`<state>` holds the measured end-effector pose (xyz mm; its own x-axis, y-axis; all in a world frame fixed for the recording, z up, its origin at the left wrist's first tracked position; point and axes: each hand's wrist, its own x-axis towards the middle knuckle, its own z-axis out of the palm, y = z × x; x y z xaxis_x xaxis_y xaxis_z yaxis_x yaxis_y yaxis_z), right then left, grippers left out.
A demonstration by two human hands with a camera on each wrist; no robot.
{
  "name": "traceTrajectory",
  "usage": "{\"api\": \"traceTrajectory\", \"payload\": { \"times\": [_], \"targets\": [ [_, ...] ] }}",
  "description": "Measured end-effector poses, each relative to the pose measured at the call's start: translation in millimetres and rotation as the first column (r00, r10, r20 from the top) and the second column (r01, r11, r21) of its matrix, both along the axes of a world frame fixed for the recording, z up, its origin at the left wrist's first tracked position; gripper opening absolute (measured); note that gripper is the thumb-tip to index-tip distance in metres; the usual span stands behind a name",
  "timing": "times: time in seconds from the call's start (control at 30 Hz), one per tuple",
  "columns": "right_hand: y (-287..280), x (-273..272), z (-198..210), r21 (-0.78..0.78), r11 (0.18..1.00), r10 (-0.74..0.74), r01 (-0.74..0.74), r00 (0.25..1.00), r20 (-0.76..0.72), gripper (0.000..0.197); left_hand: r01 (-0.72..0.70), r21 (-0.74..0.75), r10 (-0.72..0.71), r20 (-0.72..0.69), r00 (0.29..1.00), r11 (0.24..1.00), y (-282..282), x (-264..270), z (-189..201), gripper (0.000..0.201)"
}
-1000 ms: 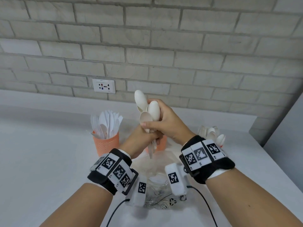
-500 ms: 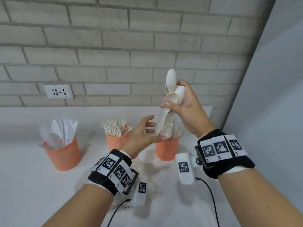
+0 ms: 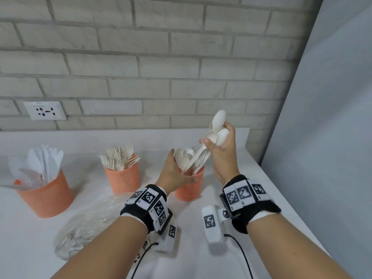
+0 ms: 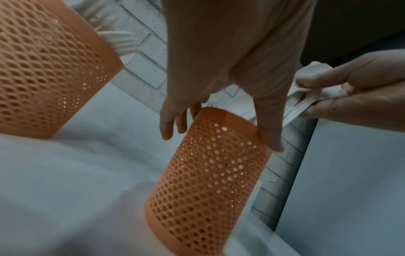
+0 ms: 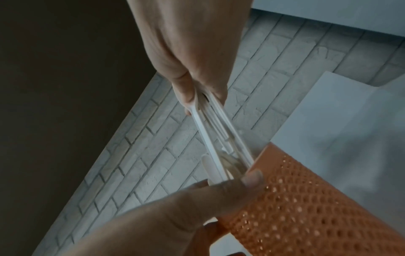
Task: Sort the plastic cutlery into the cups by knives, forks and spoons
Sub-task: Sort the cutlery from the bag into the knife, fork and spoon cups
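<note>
A bundle of white plastic spoons (image 3: 216, 135) is gripped in the right hand (image 3: 223, 156), whose fingers (image 3: 206, 140) are curled round the bowls while the handles point down into the mouth of the rightmost orange cup (image 3: 190, 187). Half a second earlier the bundle was held higher, above that cup, and a second earlier it was gripped by both hands together; it has since been lowered so that the handle tips sit at the rim, among the spoons already standing there. The left hand (image 3: 174, 174) has been let go of the bundle and brought to the cup, its relaxed fingers (image 4: 268, 131) laid against the mesh wall just under the rim, apparently to steady it. The spoons are thus judged to be on the point of release into their proper cup. The knives (image 3: 44, 164) are seen in the left cup (image 3: 45, 195) and the forks (image 3: 118, 158) in the middle cup (image 3: 123, 179), all three standing on the white bench (image 3: 231, 164). A crumpled clear plastic bag (image 3: 88, 226) lies near the left forearm, seemingly emptied, so little sorting is thought to remain.
</note>
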<state>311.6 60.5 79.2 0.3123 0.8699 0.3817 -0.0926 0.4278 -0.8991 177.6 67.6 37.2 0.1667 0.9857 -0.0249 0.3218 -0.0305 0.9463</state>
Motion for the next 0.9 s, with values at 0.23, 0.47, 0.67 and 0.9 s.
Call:
{"api": "traceTrajectory", "payload": {
  "times": [0.23,0.47,0.67,0.9],
  "targets": [
    [4.4,-9.9,-27.1,-0.073,0.997,0.004,0.012,0.973,0.229,0.055,-0.022,0.021,0.024,-0.078,0.997,1.000,3.7,6.3,-5.6,0.119],
    [18.1,-11.5,-12.6,0.015,0.997,-0.075,0.075,0.919,0.387,0.036,-0.026,0.016,0.028,-0.102,0.994,1.000,1.8,5.7,-4.5,0.118],
    [14.0,-11.5,-15.6,-0.170,0.980,0.117,0.103,0.388,0.914,0.045,-0.017,0.023,0.020,-0.135,0.991,1.000,0.7,5.8,-3.9,0.118],
    [1.5,-19.3,-7.6,-0.166,0.978,0.110,0.125,0.364,0.925,0.047,0.040,0.028,-0.033,-0.217,0.976,0.999,-12.2,-3.2,17.4,0.125]
  ]
}}
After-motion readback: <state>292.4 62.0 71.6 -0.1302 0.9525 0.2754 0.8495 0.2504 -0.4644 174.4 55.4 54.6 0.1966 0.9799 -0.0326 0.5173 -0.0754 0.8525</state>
